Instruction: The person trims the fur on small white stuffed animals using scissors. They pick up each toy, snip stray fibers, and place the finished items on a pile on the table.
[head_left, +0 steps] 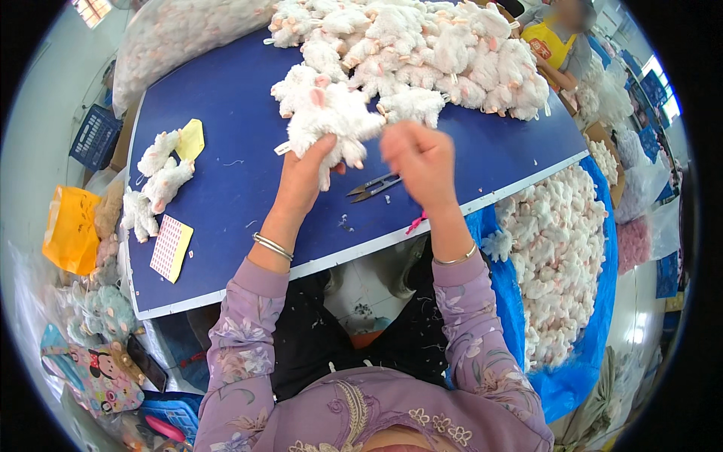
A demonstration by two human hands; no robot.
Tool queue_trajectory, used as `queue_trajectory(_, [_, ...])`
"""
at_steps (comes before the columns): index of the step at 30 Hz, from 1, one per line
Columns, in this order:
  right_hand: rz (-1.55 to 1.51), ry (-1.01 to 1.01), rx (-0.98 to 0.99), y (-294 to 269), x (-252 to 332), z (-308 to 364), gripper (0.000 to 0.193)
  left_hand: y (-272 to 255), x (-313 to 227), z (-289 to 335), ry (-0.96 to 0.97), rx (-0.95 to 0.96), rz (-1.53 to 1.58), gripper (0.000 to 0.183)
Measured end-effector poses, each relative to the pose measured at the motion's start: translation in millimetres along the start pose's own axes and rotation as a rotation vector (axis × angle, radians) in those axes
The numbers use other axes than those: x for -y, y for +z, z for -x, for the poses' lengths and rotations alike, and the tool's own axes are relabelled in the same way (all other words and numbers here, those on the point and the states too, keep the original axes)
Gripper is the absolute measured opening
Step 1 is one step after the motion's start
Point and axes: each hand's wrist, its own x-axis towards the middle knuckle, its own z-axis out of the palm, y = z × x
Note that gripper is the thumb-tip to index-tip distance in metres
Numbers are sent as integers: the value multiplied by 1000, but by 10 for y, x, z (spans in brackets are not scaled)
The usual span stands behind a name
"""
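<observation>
My left hand (pixel 307 167) is closed around the lower edge of a white fluffy plush toy (pixel 331 124) with pink ears and a small white tag. Just right of the toy is my right hand (pixel 418 158), its fingers curled in and slightly blurred; what they pinch, if anything, is hidden. Below that hand, thread snips (pixel 370 188) with dark blades point left on the blue table (pixel 226 98), their handle end partly covered by the hand. A bright pink cord (pixel 416 221) shows by my right wrist.
White plush toys (pixel 452 56) are heaped at the far side. Several more (pixel 166 181) lie at left beside a yellow-edged sticker sheet (pixel 172 248). A blue-lined container of plush pieces (pixel 553 248) stands at right. Another person (pixel 553 45) is at the far right. Thread scraps (pixel 345 224) dot the tabletop.
</observation>
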Motion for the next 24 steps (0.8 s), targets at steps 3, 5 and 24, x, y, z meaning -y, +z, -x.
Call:
queue_trajectory(3, [-142,-65,-124,-130,32,-115,24,78,18,54,-37,63,18,40])
queue_trajectory(5, [-176,-9,-4,-56,-46,-72,32,122,37,93,-20,96,-5,37])
queue_trajectory(24, [-355,324,155,12,-223,-16,27,85,-67,-40,18,-239,110,27])
